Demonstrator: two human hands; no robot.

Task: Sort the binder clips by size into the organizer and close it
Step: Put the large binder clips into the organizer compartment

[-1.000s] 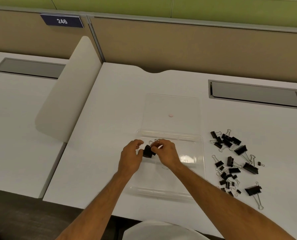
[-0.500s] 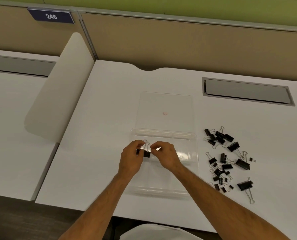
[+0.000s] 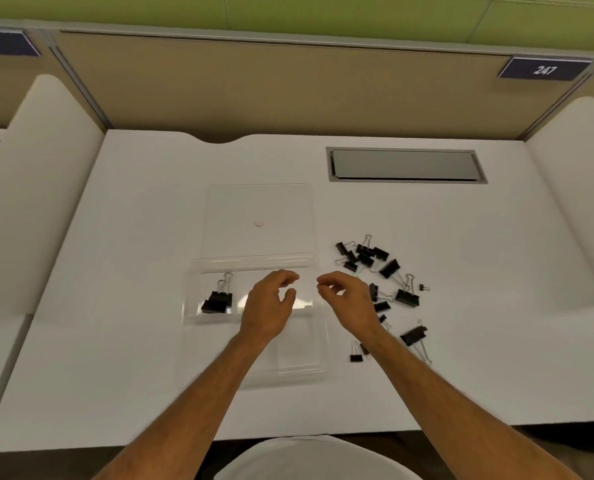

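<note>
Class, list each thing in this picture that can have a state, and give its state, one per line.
Organizer: open, two large clips in its far-left compartment.
Lid: swung back, flat on the desk.
Large clips: in the organizer, handles up.
Loose clips: unsorted on the desk, right of the organizer.
Left hand: empty, fingers loosely curled.
Right hand: empty, fingers loosely curled.

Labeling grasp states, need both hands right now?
Left hand: open, fingers loosely curled, holding nothing.
Right hand: open, fingers loosely curled, holding nothing.
</note>
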